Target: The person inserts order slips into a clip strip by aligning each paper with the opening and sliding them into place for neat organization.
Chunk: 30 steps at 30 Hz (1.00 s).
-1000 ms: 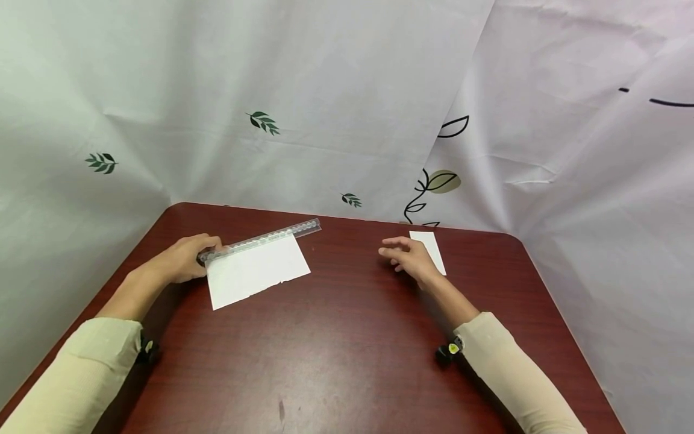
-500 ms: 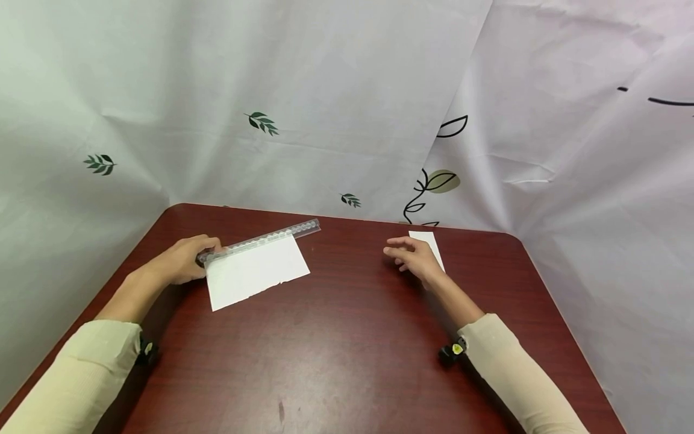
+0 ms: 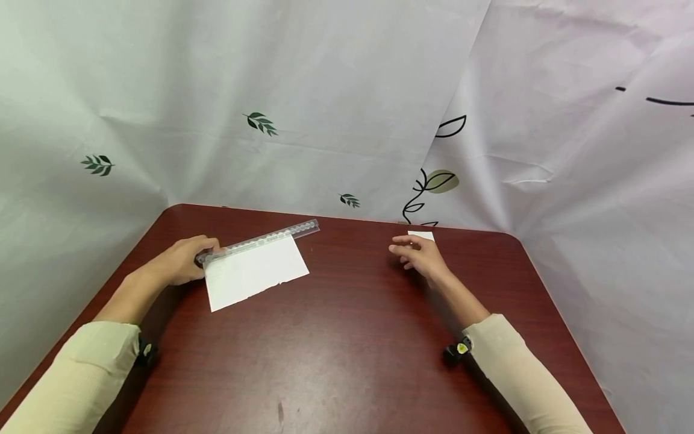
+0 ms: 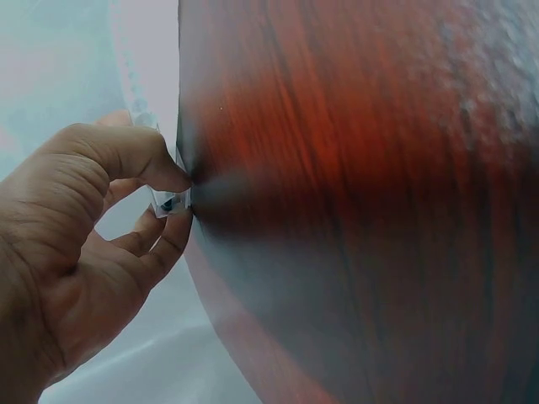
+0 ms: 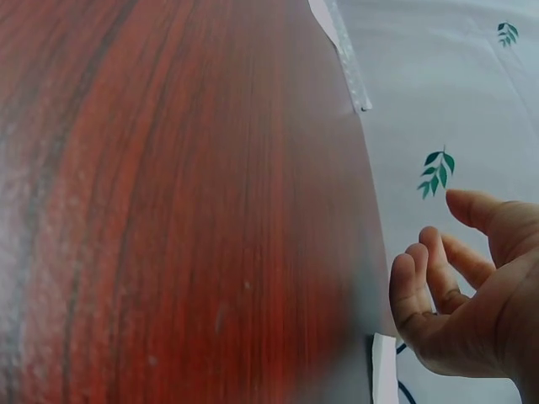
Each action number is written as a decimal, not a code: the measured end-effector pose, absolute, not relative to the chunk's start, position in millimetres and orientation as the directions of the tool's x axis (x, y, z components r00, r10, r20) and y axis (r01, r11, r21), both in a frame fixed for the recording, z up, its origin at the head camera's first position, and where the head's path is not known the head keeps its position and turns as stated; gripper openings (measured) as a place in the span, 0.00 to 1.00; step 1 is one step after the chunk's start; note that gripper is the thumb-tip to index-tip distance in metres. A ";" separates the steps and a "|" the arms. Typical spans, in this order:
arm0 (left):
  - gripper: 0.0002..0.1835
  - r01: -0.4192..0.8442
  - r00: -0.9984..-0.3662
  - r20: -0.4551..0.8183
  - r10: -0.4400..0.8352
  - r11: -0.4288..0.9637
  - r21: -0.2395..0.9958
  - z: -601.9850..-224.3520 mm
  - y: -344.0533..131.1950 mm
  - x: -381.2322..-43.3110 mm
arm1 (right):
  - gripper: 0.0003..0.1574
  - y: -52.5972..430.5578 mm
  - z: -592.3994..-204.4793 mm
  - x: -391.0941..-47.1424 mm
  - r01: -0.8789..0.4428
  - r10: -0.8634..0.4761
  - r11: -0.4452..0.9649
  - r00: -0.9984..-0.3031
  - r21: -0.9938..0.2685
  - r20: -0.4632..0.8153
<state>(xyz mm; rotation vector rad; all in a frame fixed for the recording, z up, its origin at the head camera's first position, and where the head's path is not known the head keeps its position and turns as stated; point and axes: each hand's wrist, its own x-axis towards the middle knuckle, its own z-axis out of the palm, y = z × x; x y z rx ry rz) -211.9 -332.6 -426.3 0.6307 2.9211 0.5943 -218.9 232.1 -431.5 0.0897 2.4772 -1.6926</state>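
Left hand: the left hand (image 3: pixel 181 260) pinches the near end of the clear ruler (image 3: pixel 260 240) between thumb and curled fingers (image 4: pixel 168 244), at the sheet's left corner.
Ruler: lies along the far edge of the sheet (image 3: pixel 253 271), touching it.
Sheet: flat on the table (image 3: pixel 347 361), left of centre, slightly askew.
Right hand: the right hand (image 3: pixel 420 256) hovers well right of the sheet, fingers loosely spread, holding nothing, over a small slip (image 3: pixel 422 235).
Slip: mostly hidden under that hand, near the table's far edge.
Doing it well: likely best to press the ruler down flat so the sheet cannot slide.
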 end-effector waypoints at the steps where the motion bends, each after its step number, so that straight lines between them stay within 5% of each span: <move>1: 0.22 0.378 -0.910 -0.010 0.414 0.840 0.391 -426.4 -332.5 -212.1 | 0.34 233.0 -431.7 -219.1 0.128 -0.029 0.366 -0.988 -0.922 -0.149; 30: 0.22 0.357 -0.914 -0.042 0.403 0.849 0.389 -419.6 -330.1 -213.9 | 0.35 247.1 -426.3 -216.9 0.129 -0.008 0.374 -0.990 -0.918 -0.143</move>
